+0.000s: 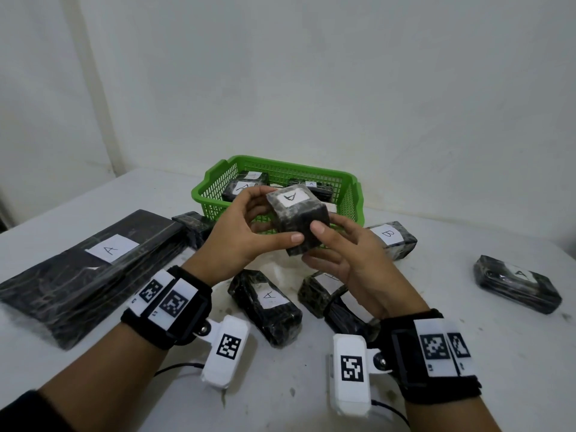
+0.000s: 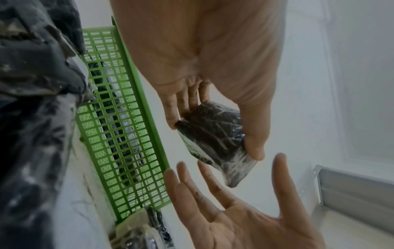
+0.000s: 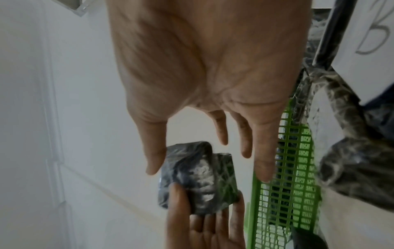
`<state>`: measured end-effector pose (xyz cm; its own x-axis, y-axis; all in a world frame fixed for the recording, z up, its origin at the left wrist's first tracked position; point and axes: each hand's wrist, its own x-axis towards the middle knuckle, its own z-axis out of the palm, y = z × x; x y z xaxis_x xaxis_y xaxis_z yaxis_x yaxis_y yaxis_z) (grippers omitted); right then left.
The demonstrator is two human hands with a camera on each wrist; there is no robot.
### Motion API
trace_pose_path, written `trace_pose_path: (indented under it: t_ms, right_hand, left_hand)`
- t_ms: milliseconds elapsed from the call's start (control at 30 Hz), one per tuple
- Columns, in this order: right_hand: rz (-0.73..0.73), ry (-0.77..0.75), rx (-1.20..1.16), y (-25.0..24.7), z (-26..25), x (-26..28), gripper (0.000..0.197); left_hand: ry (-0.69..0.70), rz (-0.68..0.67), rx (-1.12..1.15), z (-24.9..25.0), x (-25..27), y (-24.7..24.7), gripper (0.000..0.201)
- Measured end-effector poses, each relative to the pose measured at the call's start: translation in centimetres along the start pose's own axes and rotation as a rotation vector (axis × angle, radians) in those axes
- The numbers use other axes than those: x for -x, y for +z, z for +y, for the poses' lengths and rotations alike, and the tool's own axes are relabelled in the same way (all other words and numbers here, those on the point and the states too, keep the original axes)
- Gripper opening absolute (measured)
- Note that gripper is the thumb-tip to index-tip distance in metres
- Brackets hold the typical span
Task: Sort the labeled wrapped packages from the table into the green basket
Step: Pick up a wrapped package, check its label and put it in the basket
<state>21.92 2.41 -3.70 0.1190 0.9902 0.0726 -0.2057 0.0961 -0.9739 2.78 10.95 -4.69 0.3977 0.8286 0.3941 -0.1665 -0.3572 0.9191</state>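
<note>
Left grip (image 1: 246,232) around package (image 1: 297,221)

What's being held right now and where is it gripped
A small wrapped package labelled A, lifted before the green basket. The left hand holds its sides between thumb and fingers; the right hand, fingers straight, touches its near end with the thumb.

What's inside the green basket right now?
Inside the green basket lie wrapped packages, at least two showing A labels. The held package and left hand cover the basket's middle, so no exact count.
</note>
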Motion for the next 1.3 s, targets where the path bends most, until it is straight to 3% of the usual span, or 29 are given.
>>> trace_pose_path:
  t_ms: [200, 267, 367, 500, 567, 667, 733, 867, 1000, 1133, 1300]
  right_hand:
    - [0.007, 0.044, -0.089, 0.4, -1.2, -0.2, 0.044]
    - [0.016, 0.047, -0.078, 0.0, -1.7, -0.3, 0.035]
    - [0.016, 0.062, -0.071, -0.2, -2.4, -0.4, 0.048]
    - [0.025, 0.073, -0.047, 0.2, -2.6, -0.6, 0.060]
    - [0.043, 0.086, -0.038, 0.2, -2.6, -0.7, 0.054]
    - [0.030, 0.106, -0.011, 0.1, -3.0, -1.1, 0.032]
    - [-0.008, 0.134, 0.059, 0.3, -3.5, -1.5, 0.044]
    - [0.014, 0.149, 0.125, 1.3, -4.6, -2.6, 0.043]
    - [0.111, 0.140, 0.156, 3.0, -3.9, -4.0, 0.062]
    - [0.104, 0.188, 0.122, 5.6, -3.3, -5.2, 0.051]
    - [0.122, 0.155, 0.029, 8.0, -2.6, -8.0, 0.055]
  left_hand:
    - [-0.018, 0.006, -0.022, -0.5, -0.1, 0.0, 0.096]
    - [-0.015, 0.028, -0.017, -0.4, -0.1, -0.3, 0.081]
    - [-0.005, 0.067, -0.040, -0.6, -0.3, -0.2, 0.059]
    - [0.007, 0.053, -0.056, -0.7, -0.2, 0.2, 0.057]
    - [0.007, 0.023, -0.067, -0.6, -0.1, 0.0, 0.058]
    - [-0.046, -0.003, 0.002, -0.1, -0.2, -0.4, 0.062]
    - [-0.163, -0.036, 0.121, 0.3, -0.5, -0.9, 0.070]
    - [-0.237, -0.184, 0.097, 1.2, -0.7, -1.6, 0.042]
    - [-0.221, -0.041, 0.065, 2.0, -1.3, -2.0, 0.037]
    - [-0.232, 0.079, 0.020, 2.3, -1.8, -2.8, 0.030]
    - [-0.225, 0.176, -0.065, 3.3, -3.1, -4.4, 0.037]
